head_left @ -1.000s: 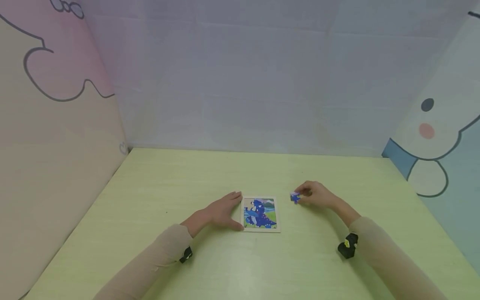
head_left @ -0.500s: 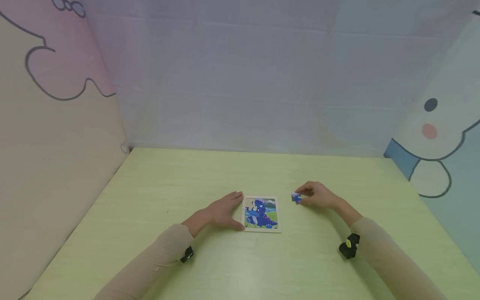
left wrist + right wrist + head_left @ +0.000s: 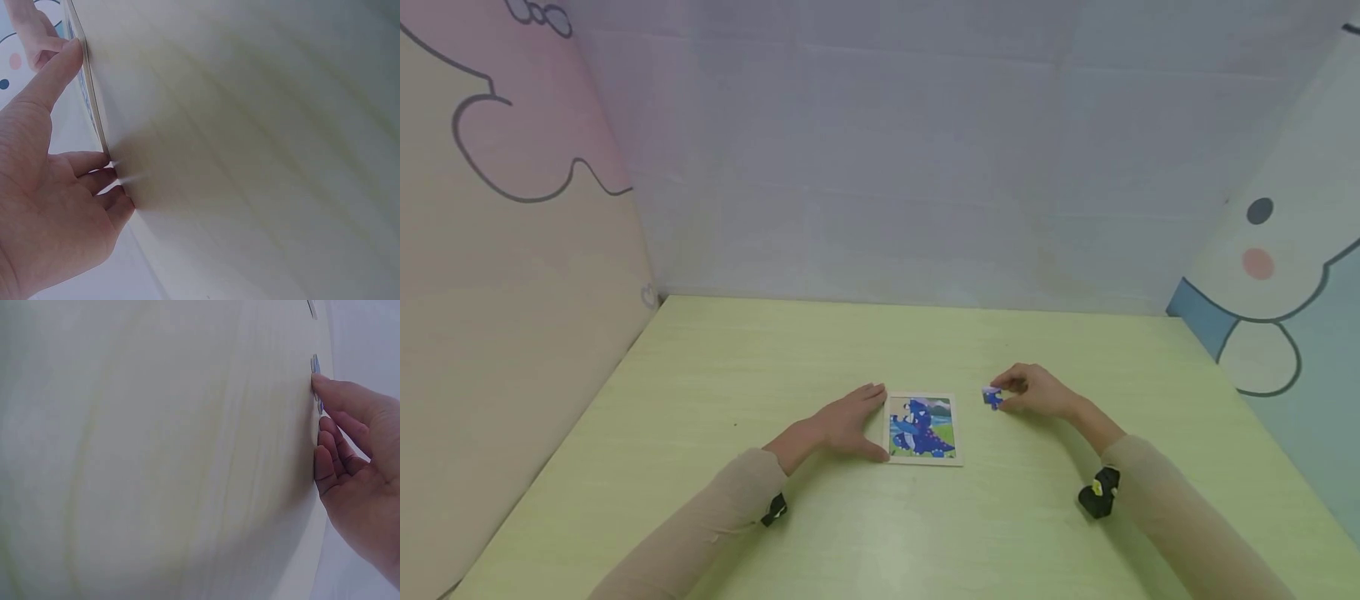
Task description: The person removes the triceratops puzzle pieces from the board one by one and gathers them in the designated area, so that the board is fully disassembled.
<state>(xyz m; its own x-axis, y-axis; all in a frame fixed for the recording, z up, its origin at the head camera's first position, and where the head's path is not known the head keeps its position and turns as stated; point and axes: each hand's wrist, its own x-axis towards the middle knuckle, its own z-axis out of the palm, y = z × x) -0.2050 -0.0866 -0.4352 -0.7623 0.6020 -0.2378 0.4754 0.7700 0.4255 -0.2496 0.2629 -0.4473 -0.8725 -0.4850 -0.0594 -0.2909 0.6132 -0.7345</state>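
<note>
Moved since earlier: nothing evident. Right grip [image 3: 1035, 393]: pinches piece [image 3: 990, 395]; puzzle [image 3: 922, 427] near eight o'clock from it. Left grip [image 3: 848, 422]: spread, touching puzzle's nine-o'clock edge.

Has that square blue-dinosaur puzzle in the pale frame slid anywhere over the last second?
No. Judged against the pale yellow-green table, the square blue-dinosaur puzzle shows no visible slide; the left hand touches its frame's left side.
</note>
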